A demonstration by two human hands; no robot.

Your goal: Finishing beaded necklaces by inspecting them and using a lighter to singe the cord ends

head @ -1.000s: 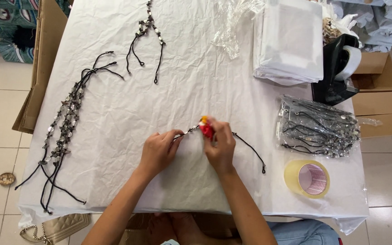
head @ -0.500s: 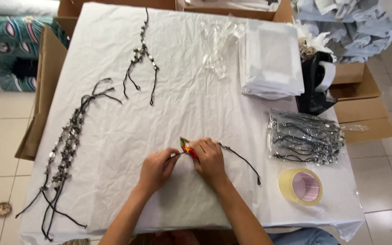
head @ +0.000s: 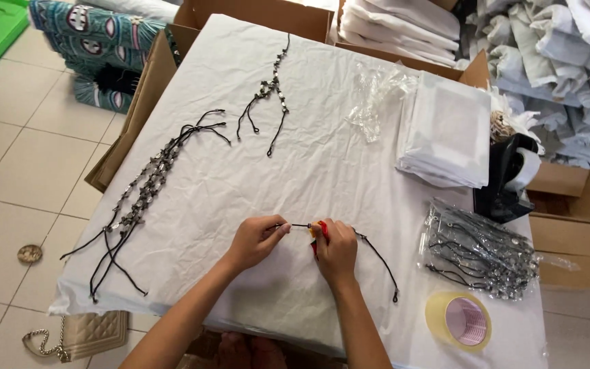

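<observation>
Both hands (head: 295, 240) shifted left, pinching black cord (head: 377, 254), red tool (head: 320, 232).

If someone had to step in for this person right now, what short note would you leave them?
Left hand pinches one end of a black cord. Right hand holds a small red tool against the cord near that end. The cord's other end trails right on the white table cover.
Done, seemingly: beaded cords laid out at left and at the far side.
Left, seemingly: more cords in the clear bag. Tape roll sits near the right corner.
</observation>
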